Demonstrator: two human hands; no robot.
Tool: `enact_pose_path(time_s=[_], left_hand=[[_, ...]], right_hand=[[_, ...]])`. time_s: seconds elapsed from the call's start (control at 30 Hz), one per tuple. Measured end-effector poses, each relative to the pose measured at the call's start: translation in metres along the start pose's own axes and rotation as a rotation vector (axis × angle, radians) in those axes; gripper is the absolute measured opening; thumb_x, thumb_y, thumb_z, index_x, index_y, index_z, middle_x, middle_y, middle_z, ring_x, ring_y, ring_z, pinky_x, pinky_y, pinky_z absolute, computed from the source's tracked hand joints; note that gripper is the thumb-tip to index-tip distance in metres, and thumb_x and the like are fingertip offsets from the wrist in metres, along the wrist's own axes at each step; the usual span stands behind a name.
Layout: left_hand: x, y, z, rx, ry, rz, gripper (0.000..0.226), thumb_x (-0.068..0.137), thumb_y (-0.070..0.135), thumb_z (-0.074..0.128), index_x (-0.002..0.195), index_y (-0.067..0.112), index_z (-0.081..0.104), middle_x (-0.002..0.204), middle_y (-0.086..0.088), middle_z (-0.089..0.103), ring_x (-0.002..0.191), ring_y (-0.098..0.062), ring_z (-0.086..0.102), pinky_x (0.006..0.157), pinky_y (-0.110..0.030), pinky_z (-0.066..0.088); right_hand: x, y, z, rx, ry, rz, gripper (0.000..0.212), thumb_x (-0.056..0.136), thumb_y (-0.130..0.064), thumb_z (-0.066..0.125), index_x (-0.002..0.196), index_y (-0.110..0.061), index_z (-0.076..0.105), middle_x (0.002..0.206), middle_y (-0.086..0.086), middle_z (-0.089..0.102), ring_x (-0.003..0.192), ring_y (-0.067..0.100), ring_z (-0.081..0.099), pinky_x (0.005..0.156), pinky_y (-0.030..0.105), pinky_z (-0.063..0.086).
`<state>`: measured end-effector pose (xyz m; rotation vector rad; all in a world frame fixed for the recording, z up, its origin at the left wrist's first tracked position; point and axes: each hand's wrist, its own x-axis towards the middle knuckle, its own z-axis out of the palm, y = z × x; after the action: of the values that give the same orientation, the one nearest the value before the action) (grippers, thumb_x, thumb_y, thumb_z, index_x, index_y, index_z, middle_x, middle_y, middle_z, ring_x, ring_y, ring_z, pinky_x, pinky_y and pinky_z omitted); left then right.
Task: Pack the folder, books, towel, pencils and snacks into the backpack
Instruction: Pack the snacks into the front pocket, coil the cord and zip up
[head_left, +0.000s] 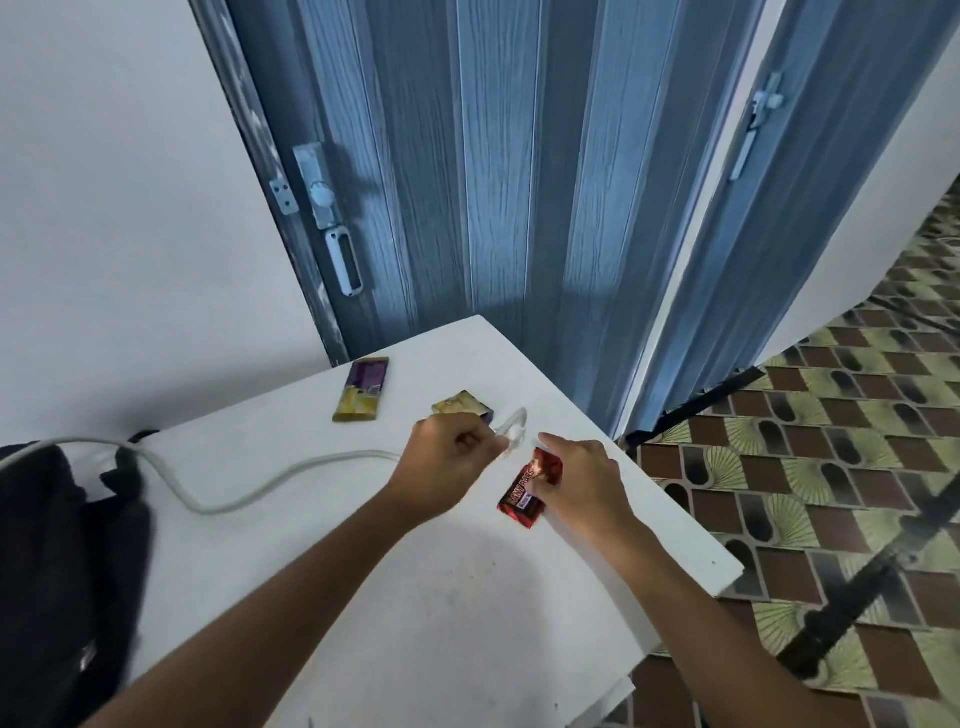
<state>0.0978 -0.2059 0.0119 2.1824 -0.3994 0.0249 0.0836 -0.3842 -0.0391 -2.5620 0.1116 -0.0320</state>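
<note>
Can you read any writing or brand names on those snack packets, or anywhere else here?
Red snack packet, held in the right hand: light lettering runs along it, too blurred to read for sure.
Purple and yellow packet on the table: print too small to read.
Gold packet beyond the left hand: no readable text.
Nothing else carries writing.

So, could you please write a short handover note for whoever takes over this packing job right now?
Left hand: closed on a small clear, blurred item; I cannot tell what it is.
Right hand: holding the red snack bar above the white table.
On the table: a purple-and-yellow snack at the far edge and a yellow-and-purple snack just beyond the left hand.
The black backpack sits at the table's left edge, with a grey cable beside it.
Folder, books, towel and pencils are not visible, possibly packed.
Left: the three snacks.
</note>
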Motion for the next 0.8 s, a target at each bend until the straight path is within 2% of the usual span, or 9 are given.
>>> enact_pose_path(time_s=[0.1,0.23,0.3,0.33,0.4,0.47,0.63,0.73,0.8], left_hand=[[-0.009,0.0,-0.008,-0.051,-0.114,-0.058,0.02,0.087,0.023,0.07,0.072,0.01,0.07,0.067,-0.01,0.066,0.054,-0.005,0.049,0.051,-0.016,0.037],[-0.025,-0.01,-0.011,-0.051,-0.234,-0.083,0.021,0.084,0.026,0.072,0.073,0.009,0.071,0.071,-0.008,0.067,0.059,-0.002,0.051,0.053,-0.015,0.038],[-0.031,-0.016,-0.012,-0.046,-0.294,-0.076,0.025,0.079,0.034,0.073,0.071,0.011,0.071,0.073,-0.008,0.069,0.063,-0.012,0.057,0.058,-0.028,0.043],[-0.034,-0.018,-0.011,-0.031,-0.323,-0.073,0.024,0.077,0.034,0.074,0.071,0.011,0.072,0.072,-0.005,0.07,0.063,-0.011,0.058,0.059,-0.028,0.044],[-0.039,-0.019,-0.009,0.03,-0.37,-0.068,0.017,0.079,0.026,0.077,0.071,0.011,0.073,0.067,0.004,0.067,0.059,0.0,0.054,0.057,-0.015,0.039],[-0.042,-0.018,-0.006,0.12,-0.407,-0.039,0.013,0.079,0.025,0.077,0.076,0.012,0.075,0.068,0.01,0.066,0.059,0.005,0.055,0.057,-0.007,0.037],[-0.052,-0.017,-0.017,0.266,-0.414,0.015,0.016,0.081,0.027,0.074,0.094,0.017,0.074,0.09,0.005,0.073,0.066,0.013,0.054,0.061,-0.004,0.035],[-0.063,-0.018,-0.044,0.315,-0.348,-0.004,0.019,0.083,0.028,0.072,0.098,0.018,0.073,0.094,0.005,0.072,0.069,0.006,0.055,0.064,-0.005,0.038],[-0.075,-0.019,-0.072,0.346,-0.293,-0.041,0.019,0.083,0.029,0.07,0.1,0.02,0.072,0.094,0.006,0.071,0.075,-0.002,0.059,0.07,-0.013,0.046]], right_hand=[[0.004,0.0,0.003,-0.014,0.096,0.044,0.038,0.084,-0.014,0.064,0.121,-0.022,0.061,0.112,0.003,0.066,0.11,0.025,0.049,0.088,0.036,0.04],[0.017,0.009,-0.009,0.338,0.21,0.189,0.025,0.077,0.004,0.059,0.092,-0.015,0.068,0.093,0.001,0.063,0.09,0.02,0.058,0.069,0.027,0.043],[0.024,0.011,-0.018,0.551,0.298,0.244,0.024,0.073,0.005,0.059,0.082,-0.016,0.067,0.089,0.003,0.065,0.087,0.023,0.063,0.075,0.033,0.051],[0.026,0.01,-0.023,0.611,0.342,0.247,0.025,0.073,0.004,0.06,0.08,-0.019,0.066,0.09,0.005,0.067,0.088,0.025,0.064,0.079,0.037,0.053],[0.029,0.007,-0.03,0.631,0.416,0.196,0.028,0.075,0.002,0.062,0.084,-0.024,0.067,0.094,0.007,0.068,0.091,0.023,0.063,0.086,0.04,0.052],[0.028,-0.003,-0.035,0.665,0.462,0.128,0.028,0.078,0.003,0.062,0.092,-0.02,0.069,0.097,0.006,0.068,0.093,0.021,0.063,0.085,0.036,0.052],[0.022,-0.044,-0.032,0.858,0.38,0.006,0.025,0.082,0.008,0.06,0.099,-0.009,0.068,0.092,0.003,0.066,0.08,0.005,0.06,0.063,0.006,0.045],[0.018,-0.078,-0.021,0.921,0.298,-0.034,0.025,0.083,0.007,0.061,0.099,-0.011,0.068,0.094,0.0,0.065,0.084,0.004,0.06,0.062,0.003,0.044],[0.013,-0.104,-0.009,0.955,0.221,-0.064,0.024,0.084,0.005,0.061,0.098,-0.013,0.068,0.095,-0.002,0.066,0.088,0.008,0.062,0.068,0.01,0.05]])
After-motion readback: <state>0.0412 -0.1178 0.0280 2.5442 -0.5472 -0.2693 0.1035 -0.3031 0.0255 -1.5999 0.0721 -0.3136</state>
